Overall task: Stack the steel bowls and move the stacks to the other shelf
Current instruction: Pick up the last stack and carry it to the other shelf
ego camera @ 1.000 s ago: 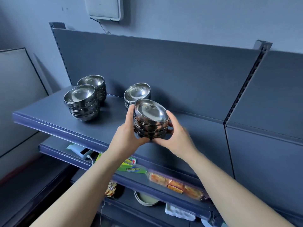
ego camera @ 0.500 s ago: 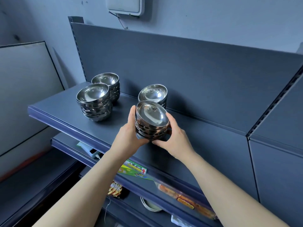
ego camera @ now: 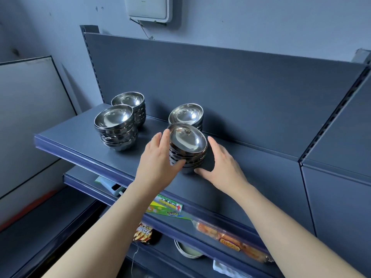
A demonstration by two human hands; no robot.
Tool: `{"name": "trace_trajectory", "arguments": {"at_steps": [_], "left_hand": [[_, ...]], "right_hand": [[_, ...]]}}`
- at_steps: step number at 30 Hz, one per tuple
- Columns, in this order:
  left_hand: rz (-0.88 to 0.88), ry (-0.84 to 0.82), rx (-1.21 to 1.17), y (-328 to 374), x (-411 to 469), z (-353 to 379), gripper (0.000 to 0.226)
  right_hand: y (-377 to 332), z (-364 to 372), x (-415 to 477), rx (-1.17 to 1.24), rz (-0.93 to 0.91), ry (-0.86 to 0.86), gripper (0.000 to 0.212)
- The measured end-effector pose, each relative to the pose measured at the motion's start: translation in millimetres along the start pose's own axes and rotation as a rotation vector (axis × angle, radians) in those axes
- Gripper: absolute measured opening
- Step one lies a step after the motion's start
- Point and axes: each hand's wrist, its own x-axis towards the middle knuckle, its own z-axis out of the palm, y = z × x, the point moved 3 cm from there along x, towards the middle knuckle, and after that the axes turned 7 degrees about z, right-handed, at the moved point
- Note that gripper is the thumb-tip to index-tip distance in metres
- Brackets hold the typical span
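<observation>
Reaching up from the bottom of the view, your two bare forearms meet at a stack of steel bowls [ego camera: 187, 151] standing on the top shelf [ego camera: 84, 137], near its front half. Your left hand [ego camera: 158, 163] cups the stack's left side, fingers close together and curved up along the bowls, thumb pressed against the lower bowls. Your right hand [ego camera: 222, 167] sits on the stack's right side with the fingers together and extended; the thumb lies at the base of the stack, while the fingers look slightly off the metal, so you cannot tell whether that hand truly grips. The stack's top bowl tilts a little toward you.

Just behind it, almost touching, stands a second stack [ego camera: 187, 115] by the back panel [ego camera: 241, 87]. Further left on the same shelf are two more stacks, a front one [ego camera: 115, 127] and a rear one [ego camera: 130, 105], touching each other. Below the shelf edge, a lower shelf [ego camera: 200, 223] holds colourful packets. High on the wall hangs a white box [ego camera: 148, 9].
</observation>
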Motion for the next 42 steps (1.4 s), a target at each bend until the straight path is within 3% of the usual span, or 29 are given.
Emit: {"name": "trace_trajectory", "arguments": {"at_steps": [4,7,14,25,34,42], "left_hand": [[0.197,0.056,0.137,29,4,-11,0.054],[0.305,0.019,0.132,60,1,-5,0.042],[0.537,-0.094,0.06,159,-25,32,0.045],[0.846,-0.278,-0.166,370,-93,110,0.053],[0.978,-0.372,-0.277,535,-153,165,0.055],[1.045,-0.466,-0.289,644,-166,220,0.058]], "right_hand": [[5,-28,-20,-0.123,0.018,0.055,0.08],[15,-51,-43,-0.186,0.051,0.113,0.071],[70,-107,-124,-0.336,0.221,0.22,0.054],[215,-213,-294,-0.4,0.633,0.391,0.062],[318,-300,-416,-0.449,0.815,0.486,0.063],[407,-352,-464,-0.427,0.933,0.535,0.063]]}}
